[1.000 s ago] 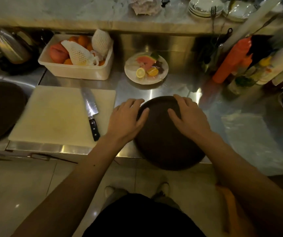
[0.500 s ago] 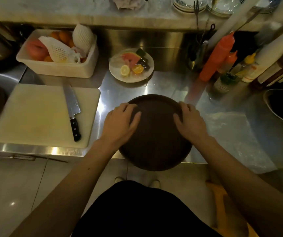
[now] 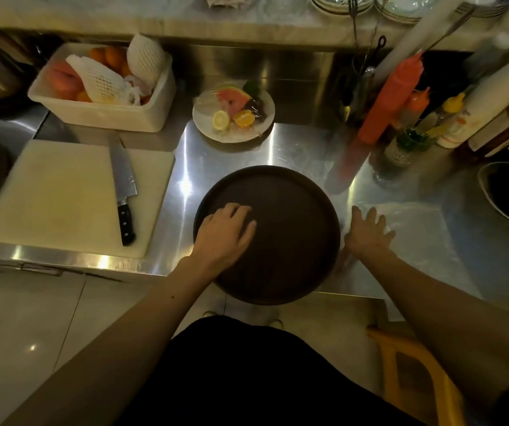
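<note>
Brown and round, the serving tray (image 3: 293, 235) sits on the stainless steel counter (image 3: 225, 158), its near rim hanging past the counter's front edge. The left hand (image 3: 225, 232) rests on the tray's left part, fingers loosely flat and gripping nothing. The right hand (image 3: 366, 233) lies just beside the tray's right rim, fingers spread and empty, at the edge of a clear plastic sheet (image 3: 416, 229). A knife (image 3: 123, 186) lies on the cutting board (image 3: 56, 192) to the left. A fruit plate (image 3: 199, 118) stands behind the tray.

A commercial kitchen: steel counter (image 3: 293, 152), stacked plates (image 3: 339, 4), squeeze bottles (image 3: 391, 96)
</note>
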`<state>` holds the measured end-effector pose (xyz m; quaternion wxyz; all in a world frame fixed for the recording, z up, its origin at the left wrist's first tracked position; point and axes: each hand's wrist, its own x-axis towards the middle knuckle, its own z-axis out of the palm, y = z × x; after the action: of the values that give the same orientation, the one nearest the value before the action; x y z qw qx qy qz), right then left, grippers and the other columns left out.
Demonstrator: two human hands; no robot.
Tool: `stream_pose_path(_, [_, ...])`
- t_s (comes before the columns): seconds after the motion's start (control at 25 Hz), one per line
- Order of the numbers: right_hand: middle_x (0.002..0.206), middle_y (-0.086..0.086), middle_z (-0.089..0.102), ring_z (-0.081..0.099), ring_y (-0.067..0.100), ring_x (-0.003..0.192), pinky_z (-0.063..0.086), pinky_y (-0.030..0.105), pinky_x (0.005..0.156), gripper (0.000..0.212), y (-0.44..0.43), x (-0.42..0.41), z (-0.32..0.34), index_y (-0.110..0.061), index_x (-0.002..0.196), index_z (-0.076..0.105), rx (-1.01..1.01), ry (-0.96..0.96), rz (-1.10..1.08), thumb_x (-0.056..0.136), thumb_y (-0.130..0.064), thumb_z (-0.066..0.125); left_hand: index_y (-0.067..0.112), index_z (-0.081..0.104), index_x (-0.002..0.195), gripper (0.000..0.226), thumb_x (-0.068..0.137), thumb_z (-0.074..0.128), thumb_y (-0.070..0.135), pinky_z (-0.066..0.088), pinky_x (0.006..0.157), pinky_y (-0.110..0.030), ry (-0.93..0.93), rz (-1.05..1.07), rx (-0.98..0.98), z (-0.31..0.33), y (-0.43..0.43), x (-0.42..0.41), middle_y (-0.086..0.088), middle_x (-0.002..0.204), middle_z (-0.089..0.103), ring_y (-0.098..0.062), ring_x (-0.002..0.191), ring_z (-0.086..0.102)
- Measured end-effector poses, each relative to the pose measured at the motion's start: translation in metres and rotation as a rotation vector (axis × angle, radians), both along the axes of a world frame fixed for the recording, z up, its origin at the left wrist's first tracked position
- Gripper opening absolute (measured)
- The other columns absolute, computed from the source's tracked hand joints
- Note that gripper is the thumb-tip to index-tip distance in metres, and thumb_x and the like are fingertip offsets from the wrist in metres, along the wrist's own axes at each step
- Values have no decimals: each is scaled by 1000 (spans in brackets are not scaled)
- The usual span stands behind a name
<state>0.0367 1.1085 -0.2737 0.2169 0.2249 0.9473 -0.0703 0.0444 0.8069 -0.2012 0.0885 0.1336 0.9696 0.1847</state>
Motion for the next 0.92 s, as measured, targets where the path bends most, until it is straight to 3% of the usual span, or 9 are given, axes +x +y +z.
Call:
stream_pose_path(0.12, [148,16,26,27,41,137,31,59,107,59,9,7,-9,-25,140,31,-64,-88,-32,88,-26,59,18,50,133,42,98,41,40,46,99,-39,2,15,9,0,2,2,-6,134,54,-23,115,57])
stream_pose_path(0.24, [132,17,40,40,38,124,43,51,96,46,10,19,-15,-17,133,40,-70,-21,1,90,-19,57,18,50,132,41,98,42,40,46,98,-38,-5,44,17,-3,4,1,-6,133,54,-23,115,57])
stream_pose_path(0.44, [132,18,50,49,38,120,46,48,92,41,12,27,-20,-11,135,44,-142,211,37,96,-16,51,19,51,131,40,98,43,40,47,97,-38,-33,62,28,-8,8,7,-5,133,54,-22,115,57])
stream_pose_path(0.68, [116,16,57,55,34,105,50,45,85,25,10,34,-27,-7,117,57,-32,229,54,95,-16,49,19,53,130,39,98,44,38,49,94,-37,-45,66,41,-12,10,12,-5,133,55,-22,113,58])
stream_pose_path(0.92, [102,18,61,60,32,90,52,42,80,19,11,40,-34,-2,111,56,-39,229,63,94,-10,50,19,52,132,40,98,44,38,47,92,-33,-87,79,43,-14,8,21,-3,134,54,-20,113,59])
